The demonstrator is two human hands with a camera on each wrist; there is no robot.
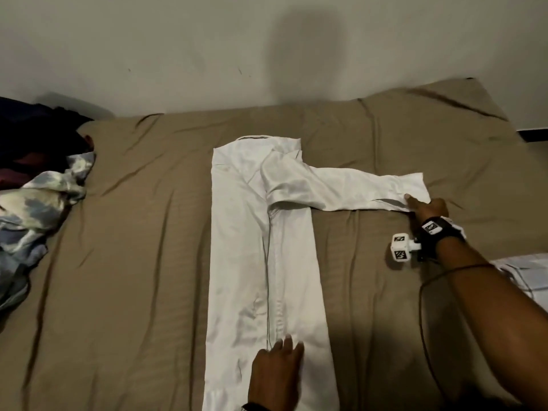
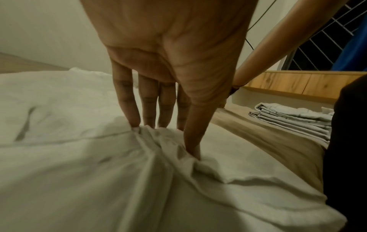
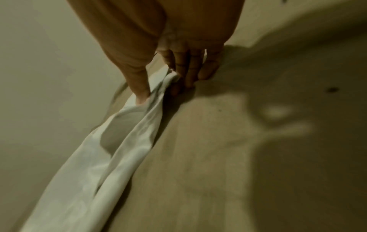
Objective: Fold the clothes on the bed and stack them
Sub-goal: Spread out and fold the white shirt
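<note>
A white shirt (image 1: 255,262) lies lengthwise in the middle of the tan bed (image 1: 133,232), its sides folded in. One sleeve (image 1: 355,188) stretches out to the right. My right hand (image 1: 415,204) pinches the cuff end of that sleeve (image 3: 111,149) between thumb and fingers (image 3: 158,94), just above the sheet. My left hand (image 1: 286,351) rests on the shirt's near hem. In the left wrist view its straight fingers and thumb (image 2: 170,138) press down on the shirt (image 2: 79,172), and the cloth bunches between them.
A loose pile of clothes, with a blue-and-white tie-dye piece (image 1: 44,197) and dark garments (image 1: 35,134), sits at the bed's left end. A stack of folded clothes (image 1: 522,271) (image 2: 294,119) lies at the right edge. A wall runs behind the bed.
</note>
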